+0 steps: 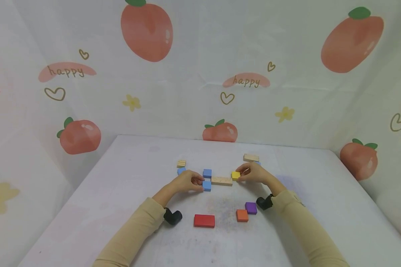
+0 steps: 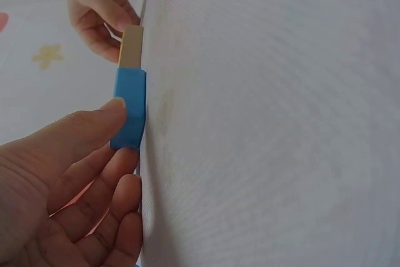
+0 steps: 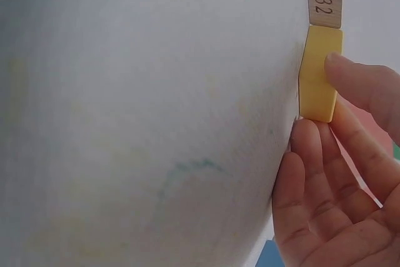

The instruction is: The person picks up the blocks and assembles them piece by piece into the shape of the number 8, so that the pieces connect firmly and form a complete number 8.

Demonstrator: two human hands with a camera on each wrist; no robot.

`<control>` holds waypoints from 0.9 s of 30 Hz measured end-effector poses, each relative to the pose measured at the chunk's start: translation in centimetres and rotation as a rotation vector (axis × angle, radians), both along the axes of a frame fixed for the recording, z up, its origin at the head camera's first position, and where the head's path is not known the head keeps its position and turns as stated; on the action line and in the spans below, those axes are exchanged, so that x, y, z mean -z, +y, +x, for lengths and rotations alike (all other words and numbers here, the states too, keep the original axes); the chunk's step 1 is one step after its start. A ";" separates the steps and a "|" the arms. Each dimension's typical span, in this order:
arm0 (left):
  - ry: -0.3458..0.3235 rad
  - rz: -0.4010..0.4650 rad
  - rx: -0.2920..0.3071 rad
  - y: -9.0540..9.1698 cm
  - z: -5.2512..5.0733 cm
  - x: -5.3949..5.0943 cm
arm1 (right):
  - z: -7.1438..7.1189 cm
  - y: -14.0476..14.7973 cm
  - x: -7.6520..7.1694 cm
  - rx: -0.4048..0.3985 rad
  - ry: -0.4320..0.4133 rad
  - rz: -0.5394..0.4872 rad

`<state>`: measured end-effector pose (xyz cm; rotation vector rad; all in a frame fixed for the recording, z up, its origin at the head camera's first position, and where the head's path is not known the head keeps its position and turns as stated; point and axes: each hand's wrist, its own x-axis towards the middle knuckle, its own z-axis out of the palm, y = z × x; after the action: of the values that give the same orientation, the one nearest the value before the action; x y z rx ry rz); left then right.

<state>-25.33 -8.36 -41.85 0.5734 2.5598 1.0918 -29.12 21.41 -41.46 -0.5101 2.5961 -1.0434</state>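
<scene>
A long plain wood block (image 1: 222, 181) lies on the white table between the two hands. My left hand (image 1: 188, 181) pinches a blue block (image 1: 206, 186) at the wood block's left end, its thumb (image 2: 94, 126) on one face. At the right end, my right hand (image 1: 254, 173) holds a yellow block (image 1: 235, 175) between thumb and fingers. In the right wrist view, that yellow block sits end to end with wood marked 32 (image 3: 324, 5). Just behind the held blue block is a second blue block (image 1: 207, 173).
Nearer the front lie a red block (image 1: 204, 221), an orange block (image 1: 242, 215) and a purple block (image 1: 251, 208). Behind the left hand are a ridged wood block (image 1: 181, 163) and a blue piece (image 1: 181, 171). Another wood block (image 1: 251, 157) lies behind the right hand.
</scene>
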 end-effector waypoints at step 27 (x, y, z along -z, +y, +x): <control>0.013 0.009 0.010 -0.1 0.1 0.1 | -0.2 0.5 0.1 -0.086 0.024 -0.061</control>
<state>-25.28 -8.44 -41.92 0.5972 2.5620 1.1002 -29.33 21.93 -41.56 -0.6463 2.5446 -1.0971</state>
